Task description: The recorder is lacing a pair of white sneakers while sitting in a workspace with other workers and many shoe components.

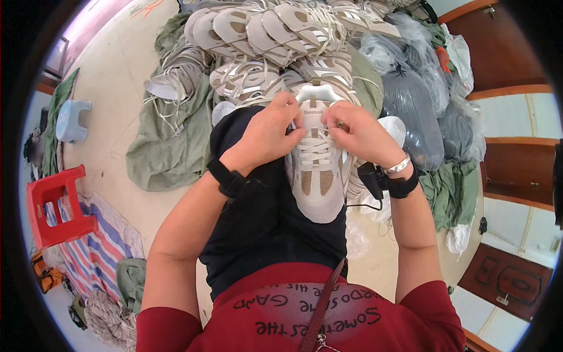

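A beige sneaker (316,196) with crossed laces and mesh toe panels rests on my lap, toe pointing toward me. My left hand (275,126) is closed at the left side of its collar, thumb and fingers pinched near the top eyelets. On the opposite side my right hand (360,132) pinches at the collar and upper lacing, its fingers curled. Between both hands the shoe's tongue (315,114) stands up. Whether a lace end lies in either pinch is hidden by the fingers.
A heap of similar sneakers (264,35) lies ahead on green cloth sacks (170,152). Dark plastic bags (413,111) sit at the right. On the left stand a red stool (58,205) and a light blue stool (73,120), near a striped sheet (97,246).
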{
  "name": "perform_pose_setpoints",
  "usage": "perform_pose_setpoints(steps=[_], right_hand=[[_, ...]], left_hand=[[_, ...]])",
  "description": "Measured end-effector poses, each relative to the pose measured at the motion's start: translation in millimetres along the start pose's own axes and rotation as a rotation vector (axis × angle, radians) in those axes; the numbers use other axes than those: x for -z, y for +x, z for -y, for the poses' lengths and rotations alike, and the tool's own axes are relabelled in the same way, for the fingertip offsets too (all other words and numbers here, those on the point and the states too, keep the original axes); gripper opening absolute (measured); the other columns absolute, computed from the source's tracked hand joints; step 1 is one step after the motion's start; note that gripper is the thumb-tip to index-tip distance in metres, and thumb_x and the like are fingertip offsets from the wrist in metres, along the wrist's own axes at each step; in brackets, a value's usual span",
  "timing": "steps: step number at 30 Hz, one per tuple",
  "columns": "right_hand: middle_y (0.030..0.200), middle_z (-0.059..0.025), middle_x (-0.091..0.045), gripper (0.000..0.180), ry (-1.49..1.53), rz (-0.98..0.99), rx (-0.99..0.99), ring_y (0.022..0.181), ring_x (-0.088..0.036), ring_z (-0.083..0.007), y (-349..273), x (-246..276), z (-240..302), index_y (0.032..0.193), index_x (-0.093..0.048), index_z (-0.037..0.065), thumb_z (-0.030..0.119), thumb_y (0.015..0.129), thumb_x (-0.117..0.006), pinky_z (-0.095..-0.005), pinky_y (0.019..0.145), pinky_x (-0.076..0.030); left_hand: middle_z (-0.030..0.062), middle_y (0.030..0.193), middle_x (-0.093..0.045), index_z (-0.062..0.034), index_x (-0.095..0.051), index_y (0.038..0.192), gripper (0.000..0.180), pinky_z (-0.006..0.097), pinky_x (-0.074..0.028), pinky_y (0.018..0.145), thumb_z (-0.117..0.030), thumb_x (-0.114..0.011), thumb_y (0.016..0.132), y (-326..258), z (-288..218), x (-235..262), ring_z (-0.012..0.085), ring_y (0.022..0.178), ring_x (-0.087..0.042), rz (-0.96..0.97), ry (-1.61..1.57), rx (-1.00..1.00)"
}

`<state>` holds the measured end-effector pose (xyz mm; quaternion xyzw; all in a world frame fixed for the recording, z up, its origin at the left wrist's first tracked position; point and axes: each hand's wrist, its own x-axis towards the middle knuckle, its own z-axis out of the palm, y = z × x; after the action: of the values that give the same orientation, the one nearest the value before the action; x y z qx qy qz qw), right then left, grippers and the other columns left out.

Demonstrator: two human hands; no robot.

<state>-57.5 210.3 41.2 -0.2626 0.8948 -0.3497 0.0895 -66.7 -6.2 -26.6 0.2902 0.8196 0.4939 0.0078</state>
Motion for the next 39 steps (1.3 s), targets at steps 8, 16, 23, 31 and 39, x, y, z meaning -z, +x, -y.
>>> perform_pose_setpoints(steps=[8, 16, 23, 31, 39], right_hand=[[0.086, -0.0153, -0.056, 0.006, -0.086, 0.041, -0.021, 0.082, -0.057, -0.0342, 2.2, -1.0, 6.5, 0.083, -0.057, -0.001, 0.001, 0.079, -0.053, -0.0402, 0.075, -0.046], [0.087, -0.0148, -0.055, 0.004, -0.034, 0.058, 0.028, 0.083, -0.056, -0.0339, 1.8, 2.7, -0.9, 0.082, -0.055, -0.001, 0.003, 0.080, -0.054, -0.0403, 0.074, -0.046], [0.086, -0.0141, -0.054, 0.002, -0.087, -0.025, 0.031, 0.083, -0.055, -0.0333, 0.1, -9.3, -1.3, 0.082, -0.054, -0.001, 0.001, 0.081, -0.054, -0.0389, 0.075, -0.046], [0.084, -0.0133, -0.053, 0.005, 0.169, 0.145, -0.144, 0.081, -0.054, -0.0320, 3.6, 3.0, -7.0, 0.082, -0.055, 0.000, 0.004, 0.080, -0.056, -0.0374, 0.074, -0.046], [0.086, -0.0124, -0.056, 0.005, 0.021, 0.030, -0.072, 0.079, -0.055, -0.0294, 3.3, -11.2, -4.4, 0.081, -0.056, 0.000, 0.004, 0.080, -0.055, -0.0360, 0.074, -0.046]], left_hand=[[0.0087, 0.102, -0.053, -0.0044, -0.056, 0.081, 0.018, 0.032, -0.048, 0.064, -0.012, -0.071, 0.076, -0.6, 0.3, 0.3, 0.0211, 0.070, -0.056, -0.009, -0.002, -0.009], [0.0093, 0.105, -0.053, -0.0048, -0.056, 0.081, 0.018, 0.033, -0.048, 0.064, -0.013, -0.071, 0.077, -1.2, -2.4, -0.1, 0.0222, 0.072, -0.056, -0.022, 0.001, -0.015], [0.0098, 0.106, -0.053, -0.0049, -0.057, 0.082, 0.016, 0.032, -0.049, 0.066, -0.012, -0.071, 0.077, -0.7, -0.7, 0.9, 0.0228, 0.073, -0.057, 0.006, 0.005, 0.014], [0.0090, 0.107, -0.053, -0.0054, -0.057, 0.083, 0.017, 0.032, -0.048, 0.066, -0.012, -0.071, 0.076, -1.1, 0.7, 0.6, 0.0209, 0.072, -0.056, -0.006, -0.005, -0.016], [0.0095, 0.107, -0.053, -0.0055, -0.057, 0.083, 0.017, 0.033, -0.048, 0.065, -0.013, -0.072, 0.076, -2.5, 4.0, 2.3, 0.0208, 0.071, -0.056, 0.029, 0.014, 0.011]])
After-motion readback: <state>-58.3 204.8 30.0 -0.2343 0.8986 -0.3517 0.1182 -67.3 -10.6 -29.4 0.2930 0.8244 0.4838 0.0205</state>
